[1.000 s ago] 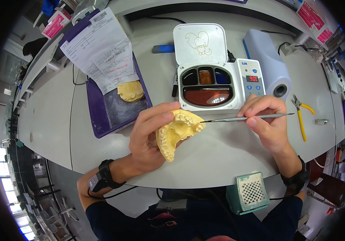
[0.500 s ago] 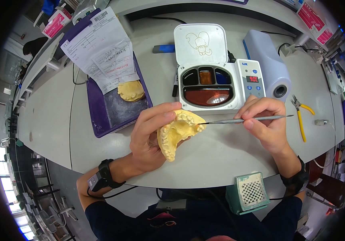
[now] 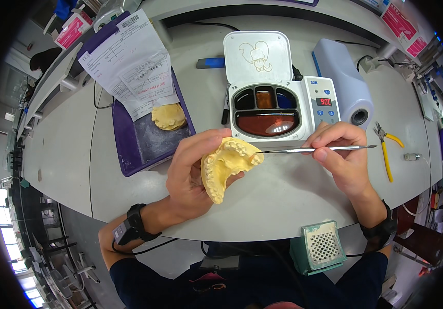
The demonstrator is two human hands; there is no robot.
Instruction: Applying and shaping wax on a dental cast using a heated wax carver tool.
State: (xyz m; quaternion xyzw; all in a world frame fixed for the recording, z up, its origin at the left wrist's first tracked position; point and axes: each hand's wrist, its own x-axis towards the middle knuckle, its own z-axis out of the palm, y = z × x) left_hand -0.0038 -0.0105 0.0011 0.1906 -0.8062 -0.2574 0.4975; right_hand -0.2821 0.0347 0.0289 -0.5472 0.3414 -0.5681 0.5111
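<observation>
Closed around the outer side of a yellow plaster dental model (image 3: 216, 177), my left hand (image 3: 186, 177) keeps its tooth side facing up. My right hand (image 3: 339, 154) pinches a thin metal wax carver (image 3: 296, 151) near its middle. The carver lies almost level, its left tip at the teeth on the model's right end; whether it touches them I cannot tell. Beyond both hands stands a white wax heater (image 3: 270, 139) with its lid (image 3: 258, 56) raised. Its wells hold dark, amber, blue and reddish-brown wax (image 3: 269, 123).
At left, a purple tray (image 3: 129, 159) holds papers (image 3: 129, 67) and another plaster model (image 3: 169, 117). Yellow-handled pliers (image 3: 386, 154) lie at right, near a blue-grey machine (image 3: 342, 77). A green box with a perforated top (image 3: 322, 247) sits at the front edge. A marker (image 3: 225, 109) lies beside the heater.
The dental model has tilted slightly and shifted a little up and left in my left hand. The carver has turned a little nearer to level, its tip still by the same teeth.
</observation>
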